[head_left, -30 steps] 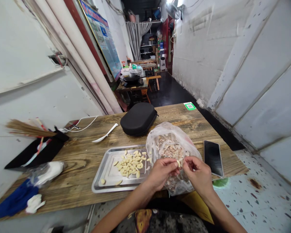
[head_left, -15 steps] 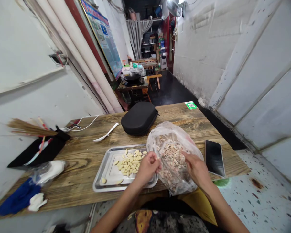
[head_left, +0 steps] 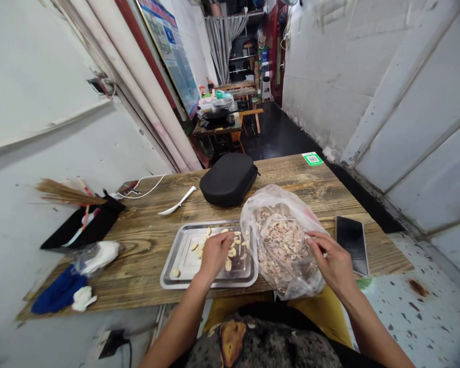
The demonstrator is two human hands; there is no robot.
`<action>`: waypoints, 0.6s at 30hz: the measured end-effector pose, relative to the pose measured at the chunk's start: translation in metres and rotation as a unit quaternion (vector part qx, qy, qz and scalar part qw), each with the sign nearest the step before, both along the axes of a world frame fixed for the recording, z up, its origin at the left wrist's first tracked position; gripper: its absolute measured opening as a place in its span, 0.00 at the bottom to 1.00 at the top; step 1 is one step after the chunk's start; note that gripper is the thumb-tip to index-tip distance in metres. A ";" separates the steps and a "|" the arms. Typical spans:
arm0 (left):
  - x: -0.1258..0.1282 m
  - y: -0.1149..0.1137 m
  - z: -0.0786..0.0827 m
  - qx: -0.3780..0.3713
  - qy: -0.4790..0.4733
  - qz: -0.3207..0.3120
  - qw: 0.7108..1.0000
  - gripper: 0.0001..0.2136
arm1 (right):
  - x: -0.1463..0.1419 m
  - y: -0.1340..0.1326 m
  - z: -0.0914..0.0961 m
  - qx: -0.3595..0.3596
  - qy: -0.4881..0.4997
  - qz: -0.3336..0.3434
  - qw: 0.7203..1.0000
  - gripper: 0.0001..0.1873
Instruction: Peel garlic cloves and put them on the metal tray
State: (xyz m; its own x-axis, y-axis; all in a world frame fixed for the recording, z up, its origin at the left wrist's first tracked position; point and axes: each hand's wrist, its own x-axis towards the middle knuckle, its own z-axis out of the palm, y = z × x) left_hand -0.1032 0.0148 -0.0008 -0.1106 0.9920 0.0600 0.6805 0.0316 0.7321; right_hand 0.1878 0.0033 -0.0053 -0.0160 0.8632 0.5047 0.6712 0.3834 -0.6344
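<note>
Over the steel tray (head_left: 168,276) hovers my left hand (head_left: 215,252), fingers curled together in a pinch. Anything between its fingertips is too small to make out. Pale yellow peeled pieces that look like garlic cloves (head_left: 228,265) lie scattered in the tray, partly hidden by this hand. Right of the tray stands an open clear plastic bag (head_left: 266,194), full of pinkish-brown, papery-skinned pieces (head_left: 281,237). At the bag's right side is my right hand (head_left: 331,258), thumb and fingers closed together. What it grips, if anything, cannot be seen.
A black zip case (head_left: 228,179) lies behind the tray, beside a white plastic spoon (head_left: 177,201). Right of the bag is a phone (head_left: 351,244). At the left are a black holder (head_left: 80,225), a bagged white item (head_left: 99,257) and a blue cloth (head_left: 59,290).
My left hand has moved left, from the bag's edge to over the tray's cloves. My right hand has drawn slightly back toward the bag's right edge. The view has shifted a little.
</note>
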 end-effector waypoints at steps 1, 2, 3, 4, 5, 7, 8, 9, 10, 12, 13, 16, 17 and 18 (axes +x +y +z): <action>0.012 0.000 0.001 0.011 -0.032 -0.036 0.999 0.13 | 0.004 -0.002 0.005 0.000 0.016 -0.024 1.000 0.12; 0.025 0.000 0.003 0.027 -0.046 -0.087 0.995 0.14 | 0.011 -0.005 0.008 0.002 0.027 -0.057 0.998 0.13; 0.037 0.001 0.004 0.050 -0.046 -0.143 0.987 0.16 | 0.020 -0.007 0.009 0.005 0.032 -0.094 0.995 0.14; 0.048 0.001 0.005 0.070 -0.040 -0.190 0.978 0.19 | 0.031 -0.009 0.008 0.006 0.033 -0.133 0.991 0.14; 0.057 0.002 0.006 0.088 -0.029 -0.224 0.970 0.21 | 0.044 -0.011 0.004 0.002 0.027 -0.172 0.985 0.13; 0.068 0.002 0.008 0.115 -0.005 -0.251 0.961 0.22 | 0.075 -0.016 -0.010 -0.024 -0.006 -0.250 0.968 0.18; 0.071 0.002 0.008 0.123 0.007 -0.251 0.960 0.19 | 0.090 -0.018 -0.019 -0.050 -0.038 -0.287 0.956 0.22; 0.072 0.002 0.008 0.126 0.019 -0.251 0.959 0.16 | 0.102 -0.021 -0.028 -0.082 -0.071 -0.318 0.942 0.26; 0.073 0.001 0.008 0.128 0.028 -0.256 0.958 0.14 | 0.112 -0.023 -0.036 -0.120 -0.104 -0.333 0.929 0.29; 0.075 -0.001 0.008 0.127 0.043 -0.275 0.952 0.12 | 0.120 -0.023 -0.046 -0.190 -0.176 -0.348 0.901 0.35; 0.076 -0.004 0.008 0.130 0.048 -0.285 0.948 0.12 | 0.117 -0.021 -0.049 -0.218 -0.208 -0.349 0.887 0.37; 0.078 -0.011 0.004 0.142 0.059 -0.300 0.941 0.12 | 0.097 -0.008 -0.049 -0.265 -0.261 -0.376 0.849 0.43; 0.077 -0.013 0.002 0.145 0.060 -0.299 0.941 0.13 | 0.090 -0.002 -0.047 -0.273 -0.261 -0.391 0.839 0.44; 0.076 -0.015 -0.001 0.147 0.060 -0.295 0.942 0.13 | 0.084 0.003 -0.045 -0.278 -0.258 -0.406 0.831 0.46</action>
State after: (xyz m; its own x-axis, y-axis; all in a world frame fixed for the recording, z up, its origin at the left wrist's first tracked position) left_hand -0.0273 0.0000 -0.0018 0.4807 0.8172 0.3179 0.5940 -0.5701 0.5675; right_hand 0.2723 0.0064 -0.0508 0.5952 0.7930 0.1300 0.8035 -0.5853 -0.1083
